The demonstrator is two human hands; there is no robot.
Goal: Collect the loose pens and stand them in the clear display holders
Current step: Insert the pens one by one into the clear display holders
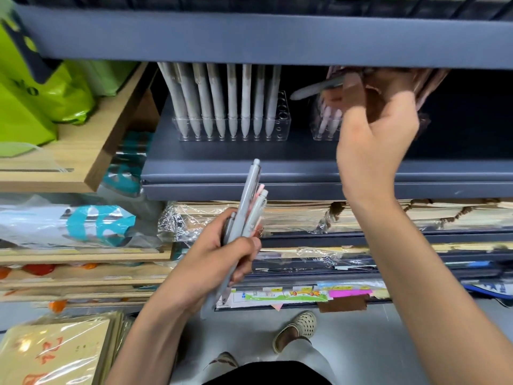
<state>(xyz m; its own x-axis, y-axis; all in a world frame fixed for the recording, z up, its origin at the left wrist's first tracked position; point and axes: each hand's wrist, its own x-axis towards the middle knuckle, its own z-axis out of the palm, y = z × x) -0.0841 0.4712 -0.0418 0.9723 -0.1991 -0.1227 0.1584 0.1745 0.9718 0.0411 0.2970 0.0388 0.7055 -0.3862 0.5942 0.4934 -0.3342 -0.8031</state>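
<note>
You face a blue-grey metal shelving unit (249, 173). To your left, a wooden shelf (91, 151) carries green bags (41, 101), possibly plastic. Beneath you lies a pale grey floor (361, 343).

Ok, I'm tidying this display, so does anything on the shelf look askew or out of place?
In the left holder, the leftmost grey pens lean left while the rest stand upright. The right hand holds a lone pen sideways near the pink pens. The left hand grips a mixed bunch.
</note>
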